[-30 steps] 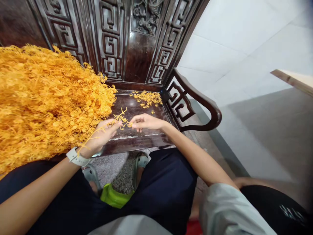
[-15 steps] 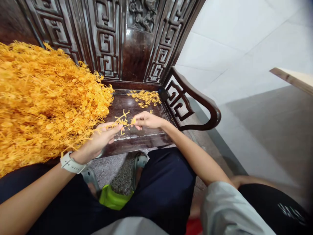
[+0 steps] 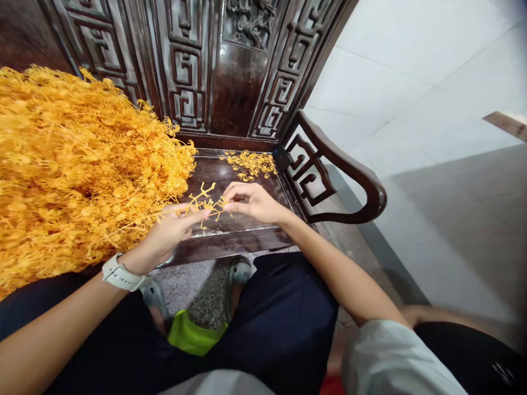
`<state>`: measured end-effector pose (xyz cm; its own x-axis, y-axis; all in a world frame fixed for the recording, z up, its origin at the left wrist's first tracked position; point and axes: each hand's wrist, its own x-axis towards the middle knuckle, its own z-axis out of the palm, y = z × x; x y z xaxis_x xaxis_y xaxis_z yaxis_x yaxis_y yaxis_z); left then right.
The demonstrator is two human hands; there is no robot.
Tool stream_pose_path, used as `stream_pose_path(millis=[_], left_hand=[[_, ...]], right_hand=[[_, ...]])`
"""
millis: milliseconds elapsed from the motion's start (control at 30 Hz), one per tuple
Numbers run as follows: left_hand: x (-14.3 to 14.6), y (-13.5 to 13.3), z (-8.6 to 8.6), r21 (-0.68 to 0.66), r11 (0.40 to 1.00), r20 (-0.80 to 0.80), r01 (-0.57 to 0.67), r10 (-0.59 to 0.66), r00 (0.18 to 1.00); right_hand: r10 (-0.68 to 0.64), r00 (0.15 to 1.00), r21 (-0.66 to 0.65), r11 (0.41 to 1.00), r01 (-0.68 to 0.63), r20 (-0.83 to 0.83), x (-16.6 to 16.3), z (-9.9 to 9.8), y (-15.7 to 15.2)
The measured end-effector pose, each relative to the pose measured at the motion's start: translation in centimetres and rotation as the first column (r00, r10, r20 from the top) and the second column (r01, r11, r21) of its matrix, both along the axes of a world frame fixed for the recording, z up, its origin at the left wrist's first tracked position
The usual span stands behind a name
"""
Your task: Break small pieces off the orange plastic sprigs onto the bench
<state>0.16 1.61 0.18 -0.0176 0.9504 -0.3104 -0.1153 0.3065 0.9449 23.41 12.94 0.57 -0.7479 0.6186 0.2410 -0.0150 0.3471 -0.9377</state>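
Beside the yellow pile (image 3: 94, 175), I grip the stem (image 3: 203, 192) with my left hand (image 3: 173, 229), my right hand (image 3: 256, 202) pinching its tip (image 3: 222, 201), ideally lightly.

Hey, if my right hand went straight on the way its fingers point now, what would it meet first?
Your right hand would likely meet the yellow sprig first, straight ahead, then the left hand holding that sprig, though depth is unclear.
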Motion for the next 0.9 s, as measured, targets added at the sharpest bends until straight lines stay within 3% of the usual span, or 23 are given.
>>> stream_pose_path(millis=[100,200,333,433,500,633,667,700,733,767,800,833,867,900], left_hand=[[0.2,-0.3,0.3,0.014,0.999,0.019,0.050,-0.050,0.999],[0.6,-0.4,0.4,0.041,0.998,0.077,0.054,-0.057,0.995],[0.9,0.3,0.1,0.038,0.999,0.084,0.037,-0.040,0.996],[0.8,0.4,0.2,0.042,0.999,0.059,0.012,-0.014,0.998],[0.5,-0.2,0.5,0.064,0.997,0.052,0.054,-0.057,0.997],[-0.3,-2.3,0.6,0.095,0.986,0.010,0.136,-0.138,0.990],[-0.6,-2.6,0.5,0.079,0.990,0.003,0.116,-0.116,0.993],[-0.9,-2.7,0.2,0.057,0.994,-0.004,0.091,-0.091,0.996],[-1.3,-2.7,0.0,0.035,0.997,-0.010,0.066,-0.065,0.998],[-1.6,-2.5,-0.2,0.017,0.999,-0.013,0.042,-0.042,0.999],[-2.0,-2.3,-0.3,0.005,1.000,-0.009,0.025,-0.025,1.000],[-2.3,-2.0,-0.3,-0.002,1.000,0.005,0.009,-0.009,1.000],[-2.6,-1.8,-0.2,-0.007,1.000,0.027,-0.005,0.005,1.000],[-2.8,-1.7,0.0,-0.010,1.000,0.051,-0.011,0.012,0.999]], right_hand=[[-0.106,0.976,-0.219,0.974,0.063,-0.190,0.0,-0.8,0.7],[-0.210,0.950,-0.379,0.919,0.111,-0.231,-0.4,-2.0,1.2],[-0.294,0.942,-0.442,0.875,0.198,-0.160,-1.8,-3.3,1.4],[-0.357,0.923,-0.431,0.863,0.266,-0.145,-2.4,-3.2,2.5],[-0.479,0.859,-0.433,0.823,0.368,-0.181,-1.5,-2.5,4.0],[-0.748,0.614,-0.388,0.659,0.644,-0.252,2.8,-1.4,6.6],[-0.728,0.652,-0.312,0.683,0.660,-0.213,3.8,-1.7,6.7],[-0.617,0.782,-0.223,0.778,0.587,-0.090,4.6,-2.1,6.5],[-0.422,0.901,-0.168,0.886,0.433,0.095,5.1,-2.7,6.1],[-0.144,0.938,-0.183,0.961,0.209,0.315,5.4,-3.4,5.5],[0.149,0.856,-0.271,0.963,-0.011,0.495,5.4,-4.0,5.0],[0.376,0.721,-0.384,0.909,-0.164,0.583,5.3,-4.5,4.6],[0.498,0.636,-0.470,0.852,-0.231,0.590,5.1,-4.7,4.4],[0.508,0.668,-0.500,0.835,-0.228,0.543,4.9,-4.6,4.4]])
